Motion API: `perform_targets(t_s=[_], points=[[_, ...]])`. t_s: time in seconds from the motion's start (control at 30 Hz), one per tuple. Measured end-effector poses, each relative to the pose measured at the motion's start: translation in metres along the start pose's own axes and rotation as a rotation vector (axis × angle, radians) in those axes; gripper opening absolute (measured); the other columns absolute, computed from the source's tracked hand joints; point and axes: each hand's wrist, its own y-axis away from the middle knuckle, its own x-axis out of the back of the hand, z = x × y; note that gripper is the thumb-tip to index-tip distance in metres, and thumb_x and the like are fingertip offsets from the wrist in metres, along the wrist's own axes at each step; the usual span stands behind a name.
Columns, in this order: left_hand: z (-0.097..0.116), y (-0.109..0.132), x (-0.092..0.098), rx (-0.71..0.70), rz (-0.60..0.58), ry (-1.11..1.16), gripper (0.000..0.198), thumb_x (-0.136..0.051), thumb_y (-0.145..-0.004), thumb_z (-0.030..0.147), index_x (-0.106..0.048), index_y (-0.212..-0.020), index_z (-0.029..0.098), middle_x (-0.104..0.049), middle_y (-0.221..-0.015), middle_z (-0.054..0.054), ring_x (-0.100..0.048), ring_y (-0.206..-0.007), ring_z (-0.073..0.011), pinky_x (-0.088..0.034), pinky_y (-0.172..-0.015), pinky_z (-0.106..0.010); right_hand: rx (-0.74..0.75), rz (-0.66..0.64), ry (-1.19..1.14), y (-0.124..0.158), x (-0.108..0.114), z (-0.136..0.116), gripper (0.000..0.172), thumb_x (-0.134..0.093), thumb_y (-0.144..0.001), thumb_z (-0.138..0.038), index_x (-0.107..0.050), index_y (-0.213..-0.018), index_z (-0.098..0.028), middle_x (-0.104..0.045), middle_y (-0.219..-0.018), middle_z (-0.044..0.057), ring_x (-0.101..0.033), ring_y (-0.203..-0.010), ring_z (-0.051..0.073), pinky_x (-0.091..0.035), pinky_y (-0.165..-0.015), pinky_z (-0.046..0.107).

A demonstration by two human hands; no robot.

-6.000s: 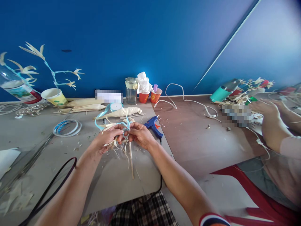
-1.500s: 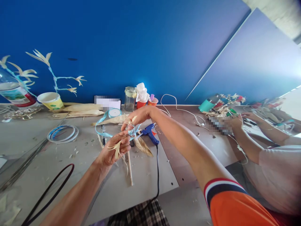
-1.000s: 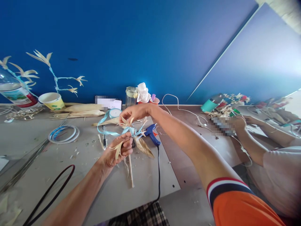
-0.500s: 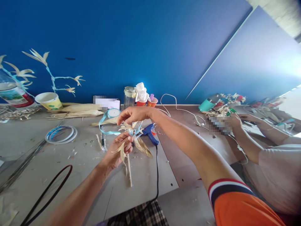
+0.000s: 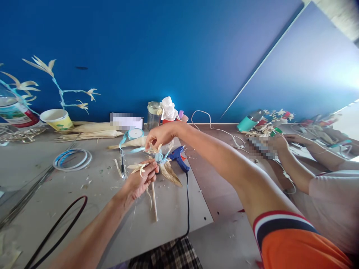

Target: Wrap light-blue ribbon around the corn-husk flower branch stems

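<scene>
My left hand (image 5: 139,178) is closed around a stem of dried husk leaves (image 5: 168,172), held just above the grey table (image 5: 33,186). A thin wooden stick (image 5: 154,201) hangs from it toward me. My right hand (image 5: 159,134) reaches over from the right and pinches a light blue ribbon (image 5: 138,150) that is wound round the stem's top. The ribbon runs back to its spool (image 5: 135,133) lying behind my hands.
A blue glue gun (image 5: 180,156) lies right of the stem, its black cord trailing to the table's edge. Wire rings (image 5: 72,159), a yellow cup (image 5: 57,118), a glass jar (image 5: 154,114) and orange cups stand behind. Another person's arms (image 5: 297,168) work on the brown table at right.
My right hand has pulled the ribbon round the stem, shifting slightly left and lower. My left hand has kept its hold, turning the stem a little.
</scene>
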Motion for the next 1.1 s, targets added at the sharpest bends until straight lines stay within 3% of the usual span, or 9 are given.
perform_targets(t_s=[0.13,0.27,0.37,0.5,0.6,0.7,0.83,0.97,1.1], points=[[0.002,0.0,0.001,0.03,0.014,-0.066,0.029,-0.079,-0.064,0.032,-0.058,-0.073,0.014,-0.056,-0.059,0.003,-0.024,-0.04,0.0004,-0.026,-0.042,-0.015,-0.244,-0.037,0.226,-0.002,0.002,-0.011,0.02,-0.07,-0.062,-0.004,-0.074,-0.078,-0.017,-0.064,-0.065,-0.002,-0.054,-0.066,0.013,-0.038,-0.063,0.026],[0.005,0.0,0.0,0.036,0.026,-0.13,0.029,-0.079,-0.061,0.032,-0.057,-0.07,0.014,-0.054,-0.056,0.004,-0.026,-0.039,-0.0001,-0.025,-0.042,-0.016,-0.398,0.04,0.349,-0.005,0.001,-0.019,0.016,-0.071,-0.058,-0.001,-0.073,-0.069,-0.011,-0.064,-0.065,0.002,-0.06,-0.08,0.021,-0.041,-0.077,0.034],[0.005,-0.001,0.002,0.034,0.027,-0.143,0.03,-0.078,-0.059,0.033,-0.057,-0.065,0.014,-0.053,-0.054,0.003,-0.026,-0.039,-0.0004,-0.023,-0.041,-0.017,-0.349,0.059,0.461,-0.007,0.004,-0.026,0.016,-0.07,-0.061,-0.003,-0.074,-0.076,-0.009,-0.066,-0.073,0.004,-0.061,-0.085,0.021,-0.04,-0.081,0.036],[0.001,-0.007,0.007,0.034,0.061,-0.131,0.026,-0.076,-0.06,0.031,-0.056,-0.062,0.014,-0.053,-0.054,0.003,-0.025,-0.039,0.0,-0.021,-0.041,-0.018,-0.222,0.035,0.712,0.002,0.005,-0.052,0.017,-0.063,-0.071,-0.008,-0.072,-0.085,-0.008,-0.067,-0.077,0.006,-0.06,-0.075,0.018,-0.04,-0.072,0.034],[0.0,-0.009,0.009,0.035,0.079,-0.111,0.023,-0.074,-0.061,0.027,-0.055,-0.059,0.014,-0.051,-0.052,0.004,-0.023,-0.038,0.0002,-0.02,-0.041,-0.019,-0.119,0.102,0.906,0.016,-0.01,-0.083,0.01,-0.062,-0.072,-0.008,-0.071,-0.075,-0.012,-0.068,-0.072,0.006,-0.06,-0.072,0.017,-0.039,-0.077,0.036],[0.003,-0.008,0.007,0.016,0.147,-0.058,0.03,-0.071,-0.055,0.017,-0.042,-0.049,0.017,-0.039,-0.04,0.008,-0.022,-0.037,-0.0009,-0.023,-0.04,-0.019,0.042,0.196,1.051,0.03,-0.036,-0.103,0.018,-0.055,-0.08,-0.008,-0.069,-0.072,-0.017,-0.069,-0.075,0.005,-0.06,-0.078,0.017,-0.034,-0.089,0.039],[0.013,-0.006,0.008,-0.025,0.204,0.012,0.03,-0.068,-0.05,0.014,-0.039,-0.05,0.019,-0.038,-0.039,0.009,-0.03,-0.039,-0.0033,-0.03,-0.042,-0.019,0.233,0.346,1.118,0.045,-0.059,-0.093,0.026,-0.049,-0.081,-0.007,-0.067,-0.068,-0.02,-0.068,-0.073,0.001,-0.058,-0.073,0.016,-0.026,-0.096,0.039],[0.018,-0.012,0.017,-0.09,0.192,-0.05,0.019,-0.071,-0.054,0.021,-0.053,-0.059,0.016,-0.049,-0.046,0.006,-0.024,-0.036,-0.0007,-0.02,-0.038,-0.018,0.088,0.359,1.129,0.061,-0.056,-0.064,0.024,-0.048,-0.082,-0.005,-0.067,-0.074,-0.018,-0.067,-0.076,0.003,-0.056,-0.08,0.018,-0.022,-0.097,0.04],[0.015,-0.018,0.024,-0.276,0.269,-0.199,0.02,-0.073,-0.059,0.026,-0.064,-0.073,0.015,-0.053,-0.051,0.004,-0.033,-0.039,-0.0035,-0.023,-0.038,-0.019,0.04,0.374,0.957,0.068,-0.047,-0.05,0.024,-0.048,-0.083,-0.006,-0.068,-0.081,-0.017,-0.065,-0.075,0.004,-0.053,-0.079,0.018,-0.021,-0.094,0.044]])
